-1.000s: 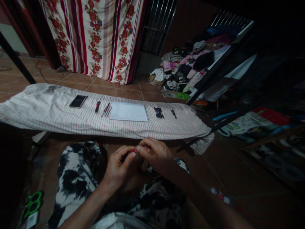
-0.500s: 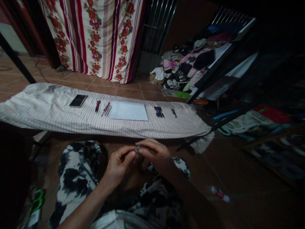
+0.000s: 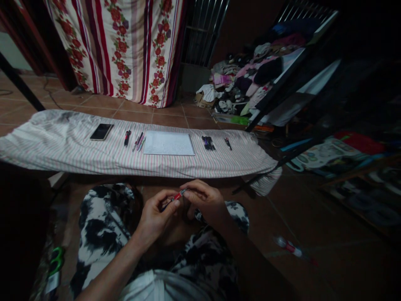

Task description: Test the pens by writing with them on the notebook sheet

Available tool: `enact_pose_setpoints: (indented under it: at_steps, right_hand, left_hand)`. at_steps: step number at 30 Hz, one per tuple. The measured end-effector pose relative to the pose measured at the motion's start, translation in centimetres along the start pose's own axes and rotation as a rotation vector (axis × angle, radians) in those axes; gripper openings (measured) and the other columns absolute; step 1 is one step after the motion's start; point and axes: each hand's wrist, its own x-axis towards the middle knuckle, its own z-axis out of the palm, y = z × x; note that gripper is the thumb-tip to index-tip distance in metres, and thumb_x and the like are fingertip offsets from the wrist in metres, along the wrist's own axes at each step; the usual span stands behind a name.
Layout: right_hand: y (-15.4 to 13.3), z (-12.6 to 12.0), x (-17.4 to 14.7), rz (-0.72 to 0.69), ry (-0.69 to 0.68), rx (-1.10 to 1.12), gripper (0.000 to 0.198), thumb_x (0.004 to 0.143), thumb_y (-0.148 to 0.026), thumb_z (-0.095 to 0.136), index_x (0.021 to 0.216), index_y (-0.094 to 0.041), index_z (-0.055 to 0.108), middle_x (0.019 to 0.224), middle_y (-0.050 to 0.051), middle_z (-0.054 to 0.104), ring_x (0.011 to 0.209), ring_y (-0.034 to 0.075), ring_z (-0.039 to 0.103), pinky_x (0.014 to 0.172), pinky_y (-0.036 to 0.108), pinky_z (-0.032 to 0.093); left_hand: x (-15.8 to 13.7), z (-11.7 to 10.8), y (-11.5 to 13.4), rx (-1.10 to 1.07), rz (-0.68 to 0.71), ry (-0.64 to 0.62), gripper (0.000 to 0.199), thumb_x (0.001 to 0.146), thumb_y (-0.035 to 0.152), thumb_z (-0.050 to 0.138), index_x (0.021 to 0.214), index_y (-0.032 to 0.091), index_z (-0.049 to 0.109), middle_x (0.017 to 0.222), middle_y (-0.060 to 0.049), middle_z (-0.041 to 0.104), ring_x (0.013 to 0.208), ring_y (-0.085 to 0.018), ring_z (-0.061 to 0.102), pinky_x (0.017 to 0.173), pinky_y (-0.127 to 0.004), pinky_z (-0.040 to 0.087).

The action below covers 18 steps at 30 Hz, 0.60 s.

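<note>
My left hand [image 3: 156,215] is closed on a slim pen [image 3: 178,195] with a red section and a clear or silvery end. The fingers of my right hand [image 3: 208,205] pinch that silvery end. Both hands are above my lap, in front of a low surface covered with a striped cloth [image 3: 94,161]. On the cloth lie a spiral notebook [image 3: 169,143], a phone [image 3: 101,131], black-and-red pens [image 3: 127,138], a small group of pinkish and grey pens [image 3: 138,142], a row of several dark pens [image 3: 208,143] and one more small dark pen-like item [image 3: 228,143].
A plastic bottle [image 3: 290,247] lies on the tiled floor at right. Green-handled scissors [image 3: 56,260] are at lower left. Behind the cloth hang a flowered curtain [image 3: 134,54] and, further right, a heap of clothes [image 3: 244,79]. A dark slanting bar [image 3: 275,94] stands at right.
My hands have drawn slightly apart, and more of the pen's red section shows between them. My right fingers have shifted along its silvery end. The view has tilted slightly.
</note>
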Motion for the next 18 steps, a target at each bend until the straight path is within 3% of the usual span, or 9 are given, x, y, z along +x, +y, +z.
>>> enact_pose_setpoints:
  at_steps: [8, 13, 18]
  right_hand:
    - [0.11, -0.31, 0.06, -0.034, -0.003, -0.095, 0.009, 0.073, -0.023, 0.059, 0.079, -0.018, 0.065, 0.08, 0.002, 0.061, 0.069, 0.012, 0.061, 0.057, 0.02, 0.047]
    - [0.21, -0.11, 0.0, 0.026, -0.008, -0.09, 0.014, 0.074, -0.03, 0.059, 0.081, -0.019, 0.064, 0.071, 0.0, 0.062, 0.061, 0.011, 0.06, 0.051, 0.02, 0.046]
    - [0.09, 0.3, -0.06, 0.07, 0.004, -0.1, 0.014, 0.074, -0.032, 0.058, 0.077, -0.018, 0.061, 0.059, -0.002, 0.059, 0.052, 0.01, 0.057, 0.046, 0.019, 0.043]
  left_hand:
    - [-0.18, -0.05, 0.19, 0.071, -0.005, -0.008, 0.022, 0.072, 0.032, 0.06, 0.082, 0.013, 0.065, 0.054, 0.003, 0.054, 0.05, -0.01, 0.05, 0.049, -0.02, 0.038]
    - [-0.35, -0.25, 0.09, 0.218, 0.1, 0.039, 0.016, 0.076, 0.03, 0.058, 0.08, 0.016, 0.063, 0.065, 0.001, 0.059, 0.061, -0.012, 0.054, 0.057, -0.021, 0.041]
    - [-0.42, -0.38, 0.14, 0.255, 0.117, 0.041, 0.015, 0.077, 0.03, 0.057, 0.08, 0.017, 0.063, 0.072, -0.001, 0.062, 0.068, -0.013, 0.056, 0.061, -0.021, 0.042]
